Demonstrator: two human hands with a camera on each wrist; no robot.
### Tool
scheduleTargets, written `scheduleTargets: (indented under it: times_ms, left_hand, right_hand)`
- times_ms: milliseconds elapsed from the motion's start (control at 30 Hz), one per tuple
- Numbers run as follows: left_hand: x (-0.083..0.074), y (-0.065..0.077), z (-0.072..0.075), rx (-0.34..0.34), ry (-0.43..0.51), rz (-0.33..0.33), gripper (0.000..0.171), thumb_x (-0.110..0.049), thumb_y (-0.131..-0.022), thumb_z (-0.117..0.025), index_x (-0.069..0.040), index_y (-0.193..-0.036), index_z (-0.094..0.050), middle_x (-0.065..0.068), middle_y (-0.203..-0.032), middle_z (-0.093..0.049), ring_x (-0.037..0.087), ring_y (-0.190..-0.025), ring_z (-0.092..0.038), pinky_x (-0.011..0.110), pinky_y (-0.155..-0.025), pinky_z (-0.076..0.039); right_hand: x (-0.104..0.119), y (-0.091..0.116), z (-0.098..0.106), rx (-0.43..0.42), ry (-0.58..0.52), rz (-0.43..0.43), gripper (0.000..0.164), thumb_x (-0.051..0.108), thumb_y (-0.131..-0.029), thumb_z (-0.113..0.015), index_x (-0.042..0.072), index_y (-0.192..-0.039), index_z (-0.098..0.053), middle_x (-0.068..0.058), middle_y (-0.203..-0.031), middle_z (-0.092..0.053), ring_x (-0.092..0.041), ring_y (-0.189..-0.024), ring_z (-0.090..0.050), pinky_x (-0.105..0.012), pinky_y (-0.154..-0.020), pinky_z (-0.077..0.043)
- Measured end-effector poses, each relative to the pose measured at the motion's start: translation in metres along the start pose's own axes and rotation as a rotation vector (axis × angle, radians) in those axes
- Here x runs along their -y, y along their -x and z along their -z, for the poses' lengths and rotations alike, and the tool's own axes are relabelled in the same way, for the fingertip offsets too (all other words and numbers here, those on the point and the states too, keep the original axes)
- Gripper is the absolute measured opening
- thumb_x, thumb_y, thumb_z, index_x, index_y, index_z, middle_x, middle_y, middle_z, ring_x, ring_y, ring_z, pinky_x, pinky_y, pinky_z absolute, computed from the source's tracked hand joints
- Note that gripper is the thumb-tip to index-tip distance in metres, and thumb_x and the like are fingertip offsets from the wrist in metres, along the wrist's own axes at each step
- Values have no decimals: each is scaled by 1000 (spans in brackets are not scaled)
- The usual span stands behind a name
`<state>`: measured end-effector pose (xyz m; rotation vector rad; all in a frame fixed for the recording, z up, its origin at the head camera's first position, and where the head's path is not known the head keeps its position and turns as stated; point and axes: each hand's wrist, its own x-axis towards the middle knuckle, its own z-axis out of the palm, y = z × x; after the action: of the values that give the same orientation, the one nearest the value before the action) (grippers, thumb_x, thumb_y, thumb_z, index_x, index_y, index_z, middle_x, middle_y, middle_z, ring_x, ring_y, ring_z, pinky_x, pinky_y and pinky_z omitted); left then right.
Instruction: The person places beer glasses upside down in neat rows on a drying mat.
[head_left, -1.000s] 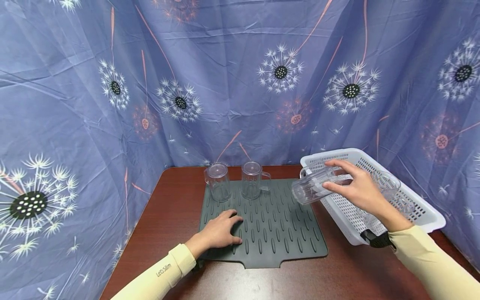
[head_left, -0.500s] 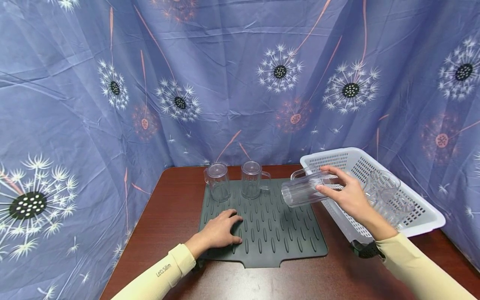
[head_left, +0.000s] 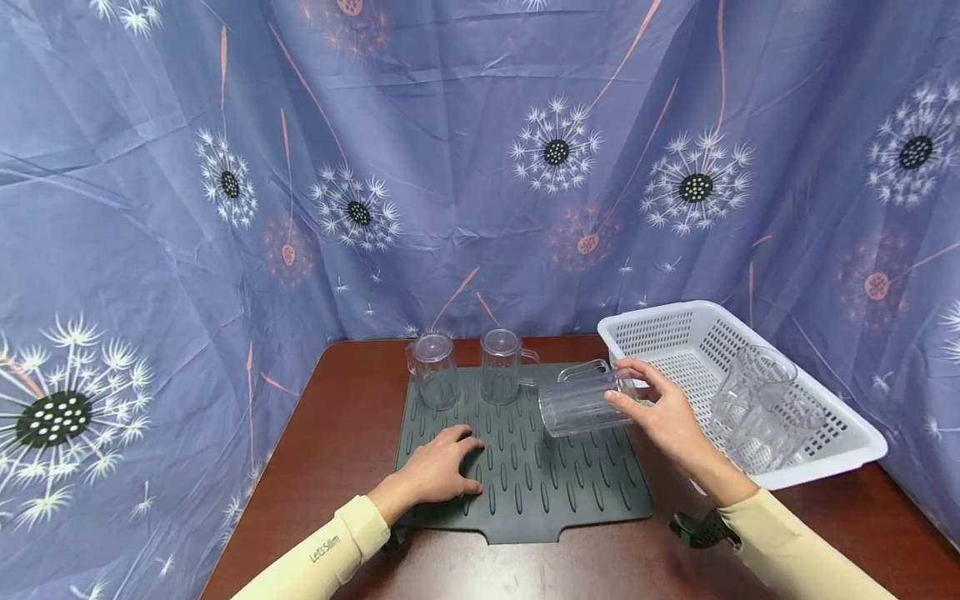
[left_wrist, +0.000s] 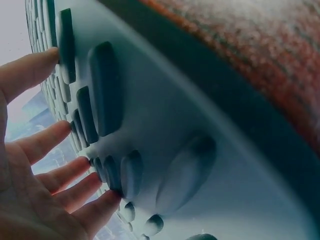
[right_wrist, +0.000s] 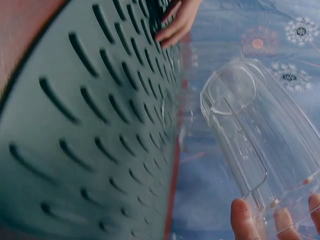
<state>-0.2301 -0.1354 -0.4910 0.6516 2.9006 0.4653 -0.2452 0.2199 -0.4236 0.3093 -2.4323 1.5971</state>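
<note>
Curtain (head_left: 450, 167) cut off above; right hand (head_left: 660, 412) partly hides its mug (head_left: 579, 406).

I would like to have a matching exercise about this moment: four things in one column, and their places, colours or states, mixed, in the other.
Things:
1. left hand
2. right hand
3. basket
4. mat

Descriptions:
A. holds a tilted clear mug
B. dark, ridged, with two standing mugs on it
C. rests near the edge of a dark surface, holding nothing
D. white, with clear vessels inside

Right pairs: 1-C; 2-A; 3-D; 4-B.
</note>
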Motion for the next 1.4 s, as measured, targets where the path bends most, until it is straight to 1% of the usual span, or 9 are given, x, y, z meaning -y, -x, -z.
scheduleTargets:
  times_ms: [267, 400, 500, 600, 633, 733, 833, 1033, 1400]
  left_hand:
    - [-2, 2, 0, 7, 15, 3, 63, -43, -83, -80, -19, -138, -61, 12, -153, -45, 31, -143, -42, 59, -99, -47]
    - [-3, -1, 2, -4, 18, -5, 64, -42, -83, -80, -18, -139, -61, 13, -153, -44, 32, -143, -42, 59, -99, -47]
    - [-2, 0, 1, -12, 22, -3, 64, -42, -83, -79, -19, -140, -60, 13, -154, -43, 32, -143, -41, 59, -99, -47]
    - [1, 3, -4, -16, 28, 3, 65, -43, -84, -78, -21, -141, -58, 12, -155, -41, 32, -143, -41, 59, -98, -48]
    - [2, 5, -5, -16, 34, 4, 65, -43, -85, -78, -21, -142, -57, 13, -156, -41, 32, -143, -41, 59, -97, -48]
    - [4, 8, -8, -12, 47, 8, 65, -43, -85, -77, -22, -143, -56, 13, -156, -40, 32, -143, -41, 59, -96, -49]
    - [3, 9, -7, -9, 56, 5, 64, -42, -86, -76, -21, -143, -56, 13, -156, -40, 32, -144, -40, 60, -97, -48]
    - [2, 10, -10, -18, 45, -12, 64, -42, -87, -75, -21, -144, -55, 12, -155, -42, 30, -143, -40, 57, -97, -49]
    - [-8, 8, -3, -24, 67, -25, 65, -41, -88, -75, -21, -146, -53, 12, -155, -43, 30, -143, -41, 57, -100, -48]
  right_hand:
    - [-5, 10, -17, 16, -124, -65, 51, 20, -92, -75, 7, -137, -55, -21, -132, -57, -6, -81, -67, -29, -68, -59]
    - [-6, 11, -22, 26, -130, -102, 54, 20, -93, -75, 4, -139, -52, -23, -134, -56, -4, -84, -66, -28, -71, -59]
    - [-7, 13, -26, 36, -107, -152, 56, 25, -93, -74, 6, -141, -52, -21, -137, -55, -11, -94, -64, -31, -75, -59]
    - [-10, 15, -31, 56, -99, -189, 57, 30, -94, -73, 8, -142, -51, -20, -141, -52, -26, -119, -57, -44, -101, -50]
    - [-11, 16, -33, 60, -95, -202, 57, 32, -93, -73, 10, -141, -52, -19, -141, -51, -30, -125, -53, -47, -101, -49]
    - [-13, 18, -37, 84, -91, -232, 58, 37, -94, -72, 13, -142, -51, -18, -143, -49, -33, -127, -51, -48, -100, -48]
    - [-12, 18, -39, 93, -79, -256, 58, 39, -94, -72, 15, -142, -51, -16, -142, -50, -26, -112, -57, -36, -81, -53]
    - [-9, 20, -42, 111, -100, -275, 57, 37, -96, -69, 11, -143, -49, -19, -143, -49, -23, -107, -58, -34, -78, -53]
    - [-9, 15, -46, 124, -123, -310, 59, 41, -96, -69, 14, -144, -48, -16, -145, -46, -26, -112, -56, -35, -77, -53]
